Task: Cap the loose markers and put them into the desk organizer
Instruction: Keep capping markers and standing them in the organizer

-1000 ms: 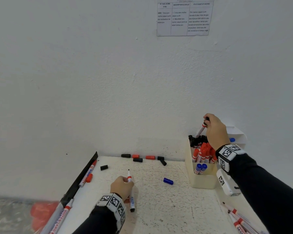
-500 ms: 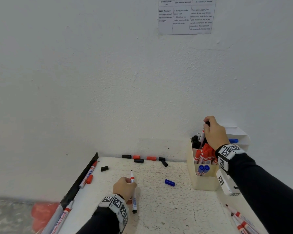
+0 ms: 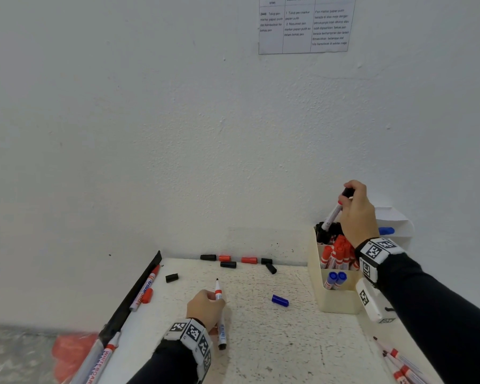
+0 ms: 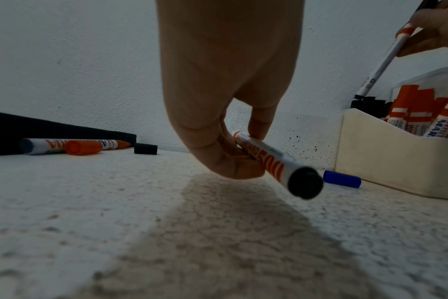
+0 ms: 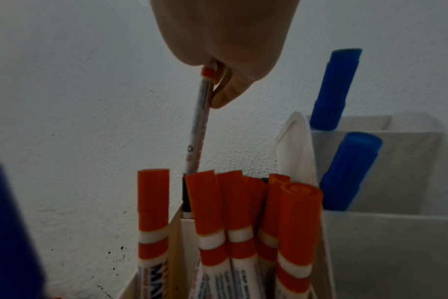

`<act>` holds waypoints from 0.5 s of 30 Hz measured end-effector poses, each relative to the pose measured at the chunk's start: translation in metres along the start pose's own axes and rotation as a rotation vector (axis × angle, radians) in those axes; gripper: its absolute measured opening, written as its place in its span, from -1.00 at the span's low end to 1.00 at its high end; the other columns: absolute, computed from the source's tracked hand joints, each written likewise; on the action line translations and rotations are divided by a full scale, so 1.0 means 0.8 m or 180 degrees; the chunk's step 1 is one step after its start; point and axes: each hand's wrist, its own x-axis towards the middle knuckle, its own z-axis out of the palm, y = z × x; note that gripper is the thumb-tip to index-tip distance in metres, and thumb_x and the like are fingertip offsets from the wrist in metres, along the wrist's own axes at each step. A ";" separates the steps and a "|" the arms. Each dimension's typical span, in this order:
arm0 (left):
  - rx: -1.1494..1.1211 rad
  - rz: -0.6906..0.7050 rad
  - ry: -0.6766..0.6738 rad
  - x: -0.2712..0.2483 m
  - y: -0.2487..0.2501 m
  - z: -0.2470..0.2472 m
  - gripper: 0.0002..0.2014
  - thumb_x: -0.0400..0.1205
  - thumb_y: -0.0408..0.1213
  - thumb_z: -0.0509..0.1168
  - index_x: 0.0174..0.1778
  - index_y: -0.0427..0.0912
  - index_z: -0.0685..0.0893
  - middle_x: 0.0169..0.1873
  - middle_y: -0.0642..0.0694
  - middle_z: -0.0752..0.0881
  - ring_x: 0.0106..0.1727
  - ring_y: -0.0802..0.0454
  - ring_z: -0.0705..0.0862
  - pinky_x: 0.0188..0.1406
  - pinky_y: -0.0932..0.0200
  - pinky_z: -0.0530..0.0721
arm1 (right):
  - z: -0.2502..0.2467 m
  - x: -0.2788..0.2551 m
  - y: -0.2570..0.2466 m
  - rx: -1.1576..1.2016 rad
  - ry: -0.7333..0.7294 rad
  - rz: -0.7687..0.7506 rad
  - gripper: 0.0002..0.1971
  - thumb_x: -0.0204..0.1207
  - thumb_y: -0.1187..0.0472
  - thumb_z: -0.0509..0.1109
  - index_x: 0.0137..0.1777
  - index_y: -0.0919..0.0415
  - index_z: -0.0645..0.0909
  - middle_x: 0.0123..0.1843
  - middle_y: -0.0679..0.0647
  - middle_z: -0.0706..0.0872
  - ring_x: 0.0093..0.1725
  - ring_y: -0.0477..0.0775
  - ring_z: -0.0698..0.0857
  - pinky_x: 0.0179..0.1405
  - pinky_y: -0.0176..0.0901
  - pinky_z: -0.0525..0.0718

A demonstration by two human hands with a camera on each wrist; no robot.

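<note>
Desk organizer [image 3: 334, 300] taken as landmark, at the table's right against the wall.

A black-capped marker [image 3: 333, 214] is gripped near its cap by the right hand [image 3: 356, 214], fingers curled round it. Compared with a second ago it is held steeper and lower — its base is now seen at the black caps in the organizer's rear compartment, so insertion is judged nearly done; release is not yet made.

An uncapped red marker [image 3: 219, 309] is pinched in the left hand [image 3: 205, 309], well left of the organizer, tip up, barely shifted since a second ago — judged next for capping.

Red cap [image 3: 249, 260] and others are noted along the wall, left of the organizer; blue cap [image 3: 280, 300] lies just left of it.
</note>
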 end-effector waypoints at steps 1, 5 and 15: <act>-0.0003 -0.0001 -0.0007 0.000 0.000 0.001 -0.88 0.63 -0.20 0.26 0.03 -0.07 0.49 0.04 -0.14 0.64 0.03 -0.06 0.70 0.08 -0.04 0.76 | 0.000 0.000 0.002 0.0064 0.0044 -0.0026 -0.76 0.65 0.38 0.11 0.30 0.28 0.35 0.09 0.28 0.60 0.12 0.28 0.66 -0.05 -0.06 0.59; 0.0040 0.0000 -0.0009 0.000 0.002 0.002 -0.88 0.63 -0.18 0.25 0.03 -0.07 0.47 0.01 -0.11 0.62 0.05 -0.05 0.69 0.11 -0.02 0.74 | 0.000 0.001 0.004 0.0037 -0.0212 0.0032 -0.78 0.64 0.38 0.12 0.27 0.27 0.34 0.03 0.24 0.61 0.07 0.29 0.68 -0.05 0.08 0.66; 0.0041 0.0018 0.0012 0.001 0.001 0.002 -0.81 0.63 -0.20 0.25 0.14 -0.12 0.51 -0.02 -0.10 0.61 0.05 -0.06 0.70 0.11 -0.02 0.74 | -0.001 0.001 0.027 -0.0320 -0.0350 0.0193 -0.80 0.59 0.38 0.24 0.19 0.34 0.44 0.06 0.35 0.68 -0.03 0.26 0.66 -0.03 -0.09 0.54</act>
